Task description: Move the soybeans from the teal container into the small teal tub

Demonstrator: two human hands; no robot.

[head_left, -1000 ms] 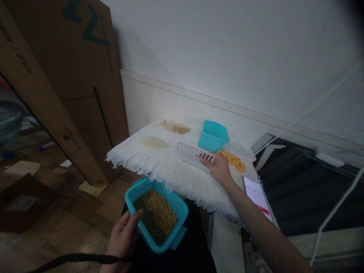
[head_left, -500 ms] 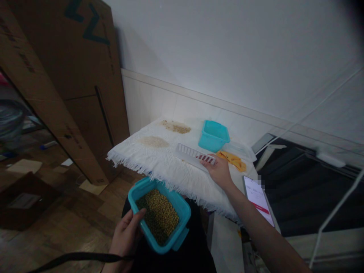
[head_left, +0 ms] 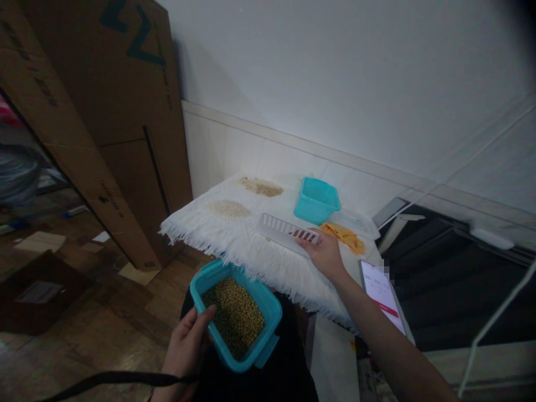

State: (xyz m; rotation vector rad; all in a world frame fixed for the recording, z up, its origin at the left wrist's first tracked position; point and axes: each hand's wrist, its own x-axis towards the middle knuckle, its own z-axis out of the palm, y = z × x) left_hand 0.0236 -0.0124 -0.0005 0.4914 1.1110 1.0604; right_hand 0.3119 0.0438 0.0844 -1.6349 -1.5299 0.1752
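Observation:
My left hand [head_left: 190, 335] grips the rim of a turquoise plastic container [head_left: 268, 304], thumb inside the edge. In it lie yellow soybeans [head_left: 240, 307] beside darker green beans [head_left: 226, 332]. The container is under the table's front edge, over my lap. My right hand [head_left: 322, 251] is closed round one end of a white slotted plastic tray [head_left: 274, 224], long and narrow, held on its side at the cloth. To its left on the white cloth [head_left: 209, 234] are a pale heap of grains [head_left: 229, 209] and a browner scatter of grains [head_left: 268, 190].
A second turquoise container [head_left: 312, 209] stands at the back of the table, near a clear lid [head_left: 360, 221] and a yellow cloth [head_left: 345, 237]. A phone [head_left: 382, 296] lies at the right edge. A tall cardboard box [head_left: 138, 139] stands left, the wall behind.
The whole view has shifted slightly. Both hands keep their holds, and the container, tray and grain heaps look the same as before.

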